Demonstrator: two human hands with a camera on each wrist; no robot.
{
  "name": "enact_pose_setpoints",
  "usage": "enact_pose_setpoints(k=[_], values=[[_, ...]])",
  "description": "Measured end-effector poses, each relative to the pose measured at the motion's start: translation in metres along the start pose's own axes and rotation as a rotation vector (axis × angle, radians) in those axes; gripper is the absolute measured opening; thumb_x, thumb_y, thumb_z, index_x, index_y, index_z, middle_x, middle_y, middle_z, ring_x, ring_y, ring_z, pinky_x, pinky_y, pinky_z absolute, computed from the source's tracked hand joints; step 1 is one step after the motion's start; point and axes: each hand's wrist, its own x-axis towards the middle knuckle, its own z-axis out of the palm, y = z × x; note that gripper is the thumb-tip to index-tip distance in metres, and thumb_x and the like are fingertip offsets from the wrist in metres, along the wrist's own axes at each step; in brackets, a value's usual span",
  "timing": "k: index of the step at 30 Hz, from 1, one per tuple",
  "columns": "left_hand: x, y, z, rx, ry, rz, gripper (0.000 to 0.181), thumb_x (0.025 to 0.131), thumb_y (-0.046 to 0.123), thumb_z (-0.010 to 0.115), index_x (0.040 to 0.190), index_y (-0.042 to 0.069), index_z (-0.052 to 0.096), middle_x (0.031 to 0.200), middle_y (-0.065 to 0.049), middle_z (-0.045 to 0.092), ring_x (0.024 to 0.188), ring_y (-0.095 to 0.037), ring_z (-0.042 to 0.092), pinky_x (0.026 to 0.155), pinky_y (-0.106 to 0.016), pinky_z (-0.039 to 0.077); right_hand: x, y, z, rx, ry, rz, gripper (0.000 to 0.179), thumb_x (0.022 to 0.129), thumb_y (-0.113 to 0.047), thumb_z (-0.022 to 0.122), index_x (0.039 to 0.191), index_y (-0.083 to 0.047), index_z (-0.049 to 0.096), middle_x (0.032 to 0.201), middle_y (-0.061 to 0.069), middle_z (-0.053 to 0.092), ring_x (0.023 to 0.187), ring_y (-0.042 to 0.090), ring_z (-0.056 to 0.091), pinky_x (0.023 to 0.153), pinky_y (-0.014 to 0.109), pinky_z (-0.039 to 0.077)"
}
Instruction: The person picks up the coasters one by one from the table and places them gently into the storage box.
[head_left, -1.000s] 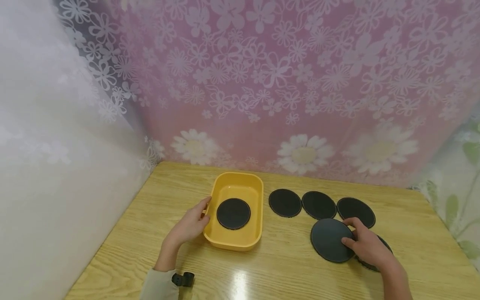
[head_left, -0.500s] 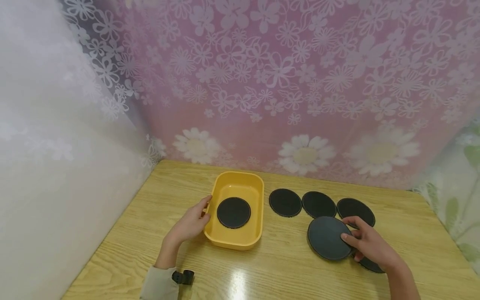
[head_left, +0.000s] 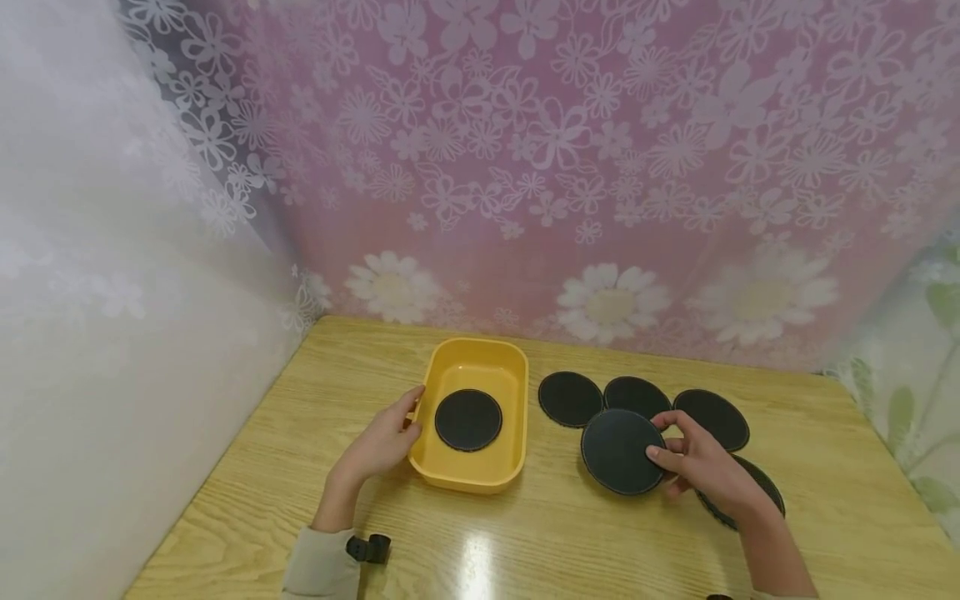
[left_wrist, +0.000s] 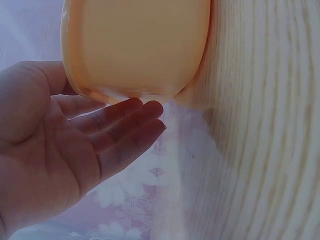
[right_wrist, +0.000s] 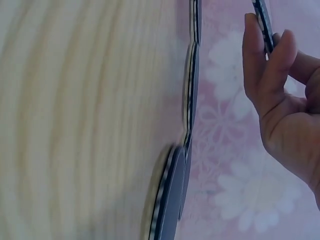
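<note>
A round black coaster with pale edge stitching is pinched at its right edge by my right hand, held above the table. The right wrist view shows this coaster edge-on between thumb and fingers. My left hand touches the left side of a yellow rectangular bin; its fingers are nearly straight against the outer wall in the left wrist view. Inside the bin lies another black coaster.
Along the back of the wooden table lie a left coaster, a middle coaster partly covered by the held one, and a right coaster. One more coaster lies partly behind the right wrist. A floral curtain hangs behind.
My right hand has carried the pinched coaster leftward and slightly away from me, uncovering more of the coaster near its wrist. The left hand and the bin stay in place.
</note>
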Motion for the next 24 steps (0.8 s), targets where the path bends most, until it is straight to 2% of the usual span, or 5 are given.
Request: enact_pose_setpoints(k=[4,10,15,19,24], values=[[0.0,0.001,0.0,0.003,0.004,-0.005,0.058,0.101,0.006,0.048,0.155,0.002,0.03,0.15,-0.02,0.044,0.127,-0.036,0.053,0.099,-0.05,0.047,0.008,-0.006,0.01,0.031,0.012,0.006,0.048,0.102,-0.017,0.056,0.132,0.001,0.023,0.096,0.016,0.066,0.068,0.028,0.067,0.06,0.04,0.057],[0.001,-0.001,0.0,0.003,0.001,-0.005,0.058,0.101,0.006,0.049,0.155,0.003,0.03,0.15,-0.019,0.045,0.127,-0.035,0.053,0.099,-0.05,0.047,0.017,-0.015,0.024,0.049,0.12,0.035,0.055,0.104,-0.017,0.052,0.14,0.007,0.019,0.097,0.012,0.067,0.069,0.024,0.069,0.068,0.038,0.058],[0.001,-0.001,0.001,0.005,-0.007,-0.003,0.058,0.1,0.006,0.048,0.155,0.002,0.03,0.15,-0.02,0.045,0.127,-0.036,0.053,0.099,-0.049,0.047,0.025,-0.022,0.034,0.114,0.18,0.043,0.05,0.106,-0.012,0.047,0.14,0.009,0.016,0.095,0.007,0.068,0.07,0.018,0.07,0.069,0.032,0.059],[0.001,-0.002,0.001,0.007,-0.004,-0.011,0.058,0.101,0.006,0.048,0.155,0.002,0.03,0.148,-0.02,0.046,0.124,-0.035,0.056,0.096,-0.048,0.049,0.032,-0.027,0.043,0.177,0.162,0.029,0.045,0.107,-0.012,0.042,0.137,0.009,0.016,0.092,0.004,0.07,0.068,0.013,0.069,0.068,0.03,0.058],[0.001,-0.002,0.0,0.006,0.002,-0.009,0.058,0.101,0.007,0.048,0.155,0.003,0.03,0.148,-0.019,0.046,0.124,-0.035,0.055,0.097,-0.048,0.048,0.042,-0.035,0.055,0.197,0.137,0.018,0.048,0.108,-0.013,0.04,0.141,0.011,0.014,0.091,0.006,0.067,0.067,0.01,0.069,0.068,0.029,0.058]])
